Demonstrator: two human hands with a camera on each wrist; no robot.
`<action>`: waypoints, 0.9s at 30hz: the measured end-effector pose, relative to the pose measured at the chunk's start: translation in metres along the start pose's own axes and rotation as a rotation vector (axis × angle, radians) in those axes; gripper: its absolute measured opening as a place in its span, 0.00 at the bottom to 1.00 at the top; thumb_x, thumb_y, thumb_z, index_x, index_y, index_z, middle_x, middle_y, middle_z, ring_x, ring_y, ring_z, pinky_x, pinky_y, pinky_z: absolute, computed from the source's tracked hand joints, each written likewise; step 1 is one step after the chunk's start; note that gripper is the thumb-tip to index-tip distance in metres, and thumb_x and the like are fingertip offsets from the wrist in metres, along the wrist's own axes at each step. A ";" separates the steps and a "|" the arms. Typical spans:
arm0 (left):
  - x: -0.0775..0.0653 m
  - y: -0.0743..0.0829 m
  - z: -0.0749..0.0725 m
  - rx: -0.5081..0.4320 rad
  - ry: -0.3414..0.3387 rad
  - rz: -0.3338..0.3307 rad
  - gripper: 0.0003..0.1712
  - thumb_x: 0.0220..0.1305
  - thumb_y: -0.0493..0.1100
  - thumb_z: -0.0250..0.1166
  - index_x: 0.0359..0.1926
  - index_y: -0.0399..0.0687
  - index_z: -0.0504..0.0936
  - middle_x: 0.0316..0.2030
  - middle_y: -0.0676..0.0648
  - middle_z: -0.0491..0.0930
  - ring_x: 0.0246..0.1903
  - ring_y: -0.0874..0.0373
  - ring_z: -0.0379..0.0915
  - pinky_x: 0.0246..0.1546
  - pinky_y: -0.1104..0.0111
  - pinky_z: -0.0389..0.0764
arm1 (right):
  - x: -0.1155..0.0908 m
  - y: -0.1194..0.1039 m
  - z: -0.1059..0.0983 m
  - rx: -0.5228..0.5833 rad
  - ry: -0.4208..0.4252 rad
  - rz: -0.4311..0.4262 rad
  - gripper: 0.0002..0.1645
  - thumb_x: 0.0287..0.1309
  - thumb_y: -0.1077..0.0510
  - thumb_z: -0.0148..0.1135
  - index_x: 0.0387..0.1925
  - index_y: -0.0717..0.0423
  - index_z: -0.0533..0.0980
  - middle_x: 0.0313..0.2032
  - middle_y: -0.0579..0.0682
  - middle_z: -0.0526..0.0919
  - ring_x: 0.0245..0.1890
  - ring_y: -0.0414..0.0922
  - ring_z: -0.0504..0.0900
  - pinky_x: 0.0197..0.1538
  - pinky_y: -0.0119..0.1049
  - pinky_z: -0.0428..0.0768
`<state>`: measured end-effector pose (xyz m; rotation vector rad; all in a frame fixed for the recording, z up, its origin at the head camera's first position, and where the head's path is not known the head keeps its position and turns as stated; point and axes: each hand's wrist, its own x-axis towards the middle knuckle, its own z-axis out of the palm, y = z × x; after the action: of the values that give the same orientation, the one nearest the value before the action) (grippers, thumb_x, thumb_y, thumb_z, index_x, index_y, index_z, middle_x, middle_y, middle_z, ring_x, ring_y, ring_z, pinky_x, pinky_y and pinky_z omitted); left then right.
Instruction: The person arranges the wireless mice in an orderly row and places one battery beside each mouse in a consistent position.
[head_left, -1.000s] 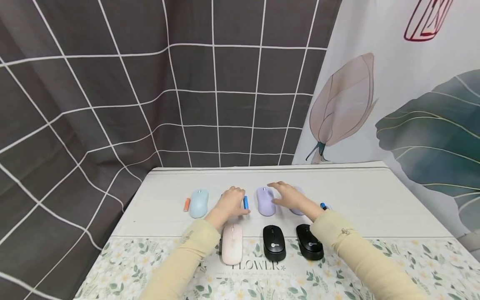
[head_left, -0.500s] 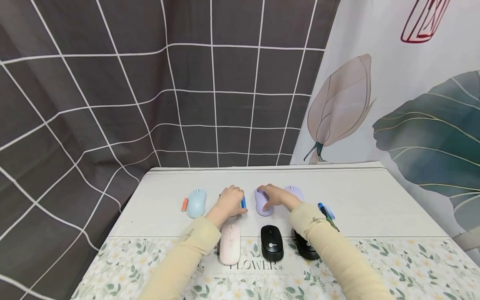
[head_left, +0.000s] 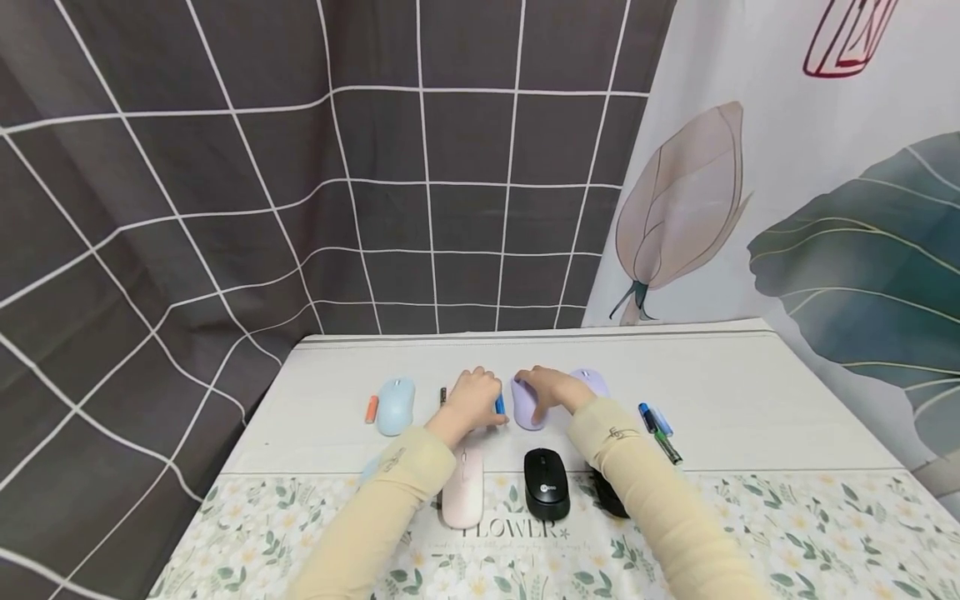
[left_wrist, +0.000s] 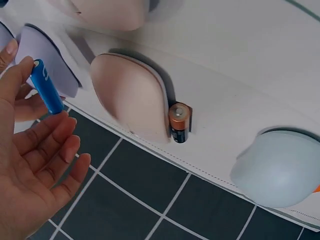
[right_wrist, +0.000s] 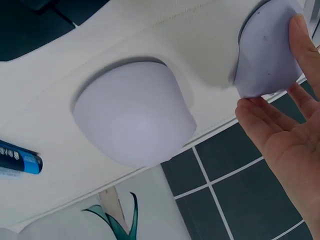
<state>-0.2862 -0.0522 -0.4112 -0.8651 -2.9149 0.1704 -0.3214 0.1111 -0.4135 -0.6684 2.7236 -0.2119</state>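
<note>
My left hand (head_left: 474, 398) pinches a blue battery (left_wrist: 47, 90) between thumb and fingertip, the other fingers half curled. Below the hand in the left wrist view lies a pink mouse (left_wrist: 132, 95), hidden by the hand in the head view. A copper-and-black battery (left_wrist: 180, 122) is right beside that mouse. With thumb and fingers at its sides, my right hand (head_left: 551, 389) grips a purple mouse (right_wrist: 267, 50) in the back row. Another purple mouse (right_wrist: 132, 115) sits to its right, partly behind the right hand in the head view.
A light blue mouse (head_left: 395, 407) and an orange battery (head_left: 372, 409) lie at left. In front are a pink mouse (head_left: 462, 492), a black mouse (head_left: 547, 485) and another black mouse (head_left: 609, 496) under the right sleeve. Several batteries (head_left: 666, 446) lie at right.
My right hand has moved left and taken hold of the purple mouse, uncovering the one to its right. My left hand has shifted slightly right with the blue battery, baring the dark battery.
</note>
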 end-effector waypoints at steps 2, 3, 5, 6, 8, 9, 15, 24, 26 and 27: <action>0.002 0.001 0.001 0.006 -0.003 -0.001 0.27 0.48 0.62 0.70 0.38 0.45 0.84 0.34 0.49 0.82 0.36 0.56 0.75 0.43 0.64 0.80 | 0.001 -0.001 -0.001 -0.015 0.000 -0.007 0.48 0.34 0.61 0.78 0.60 0.61 0.66 0.55 0.62 0.75 0.56 0.57 0.74 0.63 0.49 0.72; 0.003 0.001 0.001 -0.001 -0.006 -0.006 0.27 0.48 0.62 0.71 0.39 0.45 0.83 0.35 0.49 0.82 0.37 0.56 0.75 0.44 0.64 0.80 | 0.002 -0.002 -0.002 -0.028 -0.002 -0.009 0.47 0.33 0.61 0.78 0.60 0.61 0.67 0.55 0.62 0.76 0.56 0.57 0.74 0.63 0.49 0.72; 0.006 0.002 0.001 -0.024 -0.020 -0.018 0.27 0.47 0.60 0.72 0.39 0.45 0.83 0.35 0.49 0.82 0.37 0.56 0.75 0.45 0.63 0.80 | 0.003 -0.006 -0.004 -0.047 -0.004 -0.012 0.46 0.31 0.61 0.79 0.57 0.60 0.68 0.54 0.60 0.77 0.56 0.57 0.75 0.62 0.48 0.72; 0.007 0.002 0.001 -0.045 -0.030 -0.026 0.26 0.46 0.59 0.73 0.38 0.44 0.83 0.35 0.48 0.83 0.38 0.55 0.76 0.45 0.63 0.81 | 0.004 -0.008 -0.005 -0.057 -0.007 -0.007 0.46 0.30 0.62 0.79 0.56 0.60 0.69 0.53 0.59 0.78 0.56 0.56 0.75 0.62 0.48 0.73; 0.008 0.003 0.000 -0.096 -0.057 -0.043 0.25 0.45 0.56 0.74 0.38 0.43 0.82 0.35 0.47 0.83 0.38 0.54 0.76 0.45 0.63 0.81 | 0.005 -0.011 -0.007 -0.074 -0.012 0.008 0.44 0.29 0.62 0.80 0.54 0.58 0.70 0.51 0.58 0.79 0.54 0.55 0.77 0.60 0.47 0.75; 0.009 0.003 0.000 -0.119 -0.070 -0.051 0.24 0.45 0.55 0.74 0.38 0.43 0.82 0.35 0.47 0.83 0.39 0.54 0.76 0.45 0.63 0.81 | 0.006 -0.012 -0.007 -0.078 -0.013 0.016 0.44 0.28 0.63 0.80 0.53 0.58 0.70 0.50 0.57 0.80 0.53 0.55 0.77 0.59 0.47 0.75; 0.016 0.007 0.003 -0.134 -0.060 -0.062 0.22 0.47 0.54 0.73 0.38 0.43 0.83 0.34 0.47 0.84 0.37 0.53 0.78 0.42 0.63 0.83 | 0.005 -0.013 -0.007 -0.087 -0.022 0.049 0.45 0.28 0.64 0.80 0.54 0.56 0.71 0.51 0.57 0.80 0.53 0.55 0.77 0.58 0.47 0.76; 0.029 0.004 0.013 -0.040 -0.051 -0.107 0.25 0.47 0.60 0.72 0.37 0.47 0.84 0.35 0.49 0.85 0.36 0.54 0.81 0.37 0.65 0.83 | 0.003 -0.015 -0.006 -0.082 -0.019 0.049 0.45 0.30 0.63 0.79 0.56 0.58 0.70 0.52 0.59 0.79 0.54 0.56 0.76 0.60 0.48 0.75; 0.030 0.002 0.015 -0.047 -0.059 -0.121 0.25 0.46 0.61 0.72 0.37 0.47 0.84 0.34 0.49 0.85 0.36 0.55 0.81 0.37 0.65 0.83 | 0.003 -0.015 -0.005 -0.079 -0.025 0.053 0.46 0.30 0.62 0.79 0.57 0.58 0.69 0.53 0.59 0.79 0.55 0.56 0.76 0.61 0.48 0.74; 0.030 0.002 0.015 -0.052 -0.068 -0.128 0.26 0.45 0.61 0.72 0.38 0.47 0.83 0.35 0.49 0.85 0.36 0.55 0.81 0.38 0.65 0.83 | 0.003 -0.014 -0.004 -0.079 -0.027 0.052 0.47 0.31 0.61 0.79 0.58 0.58 0.69 0.53 0.59 0.78 0.56 0.56 0.76 0.62 0.48 0.73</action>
<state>-0.3124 -0.0354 -0.4247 -0.6899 -3.0382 0.1170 -0.3196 0.0974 -0.4073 -0.6160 2.7313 -0.0823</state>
